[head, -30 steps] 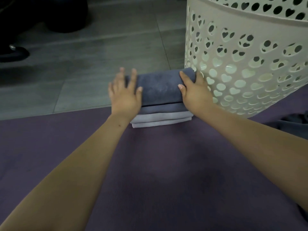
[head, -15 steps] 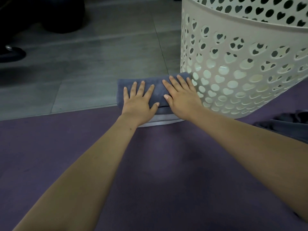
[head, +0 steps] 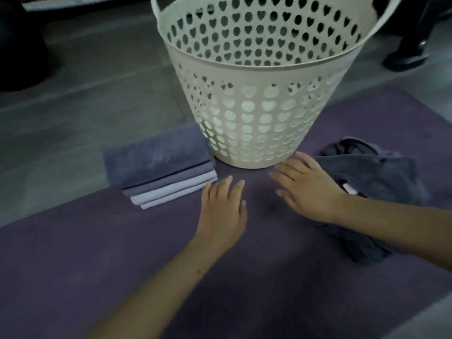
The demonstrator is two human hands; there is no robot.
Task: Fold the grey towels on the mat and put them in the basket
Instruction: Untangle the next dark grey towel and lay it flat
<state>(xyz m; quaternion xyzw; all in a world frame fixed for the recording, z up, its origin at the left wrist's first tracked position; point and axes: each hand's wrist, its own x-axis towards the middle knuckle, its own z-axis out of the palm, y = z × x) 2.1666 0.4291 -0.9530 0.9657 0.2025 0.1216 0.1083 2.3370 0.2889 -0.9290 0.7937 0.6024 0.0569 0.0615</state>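
Left hand [head: 223,211] and right hand [head: 309,189] flat over purple mat [head: 122,253], fingers straight, slightly spread, holding nothing. Stack of folded grey towels [head: 159,167] left of white heart-perforated plastic basket [head: 259,113]; crumpled dark grey towel [head: 381,172] right.

Folded towel stack [head: 160,167] left of basket [head: 256,113] on purple mat [head: 97,253]; left hand [head: 223,211], right hand [head: 308,189] flat, empty, centre frame; crumpled towel [head: 376,172] right.
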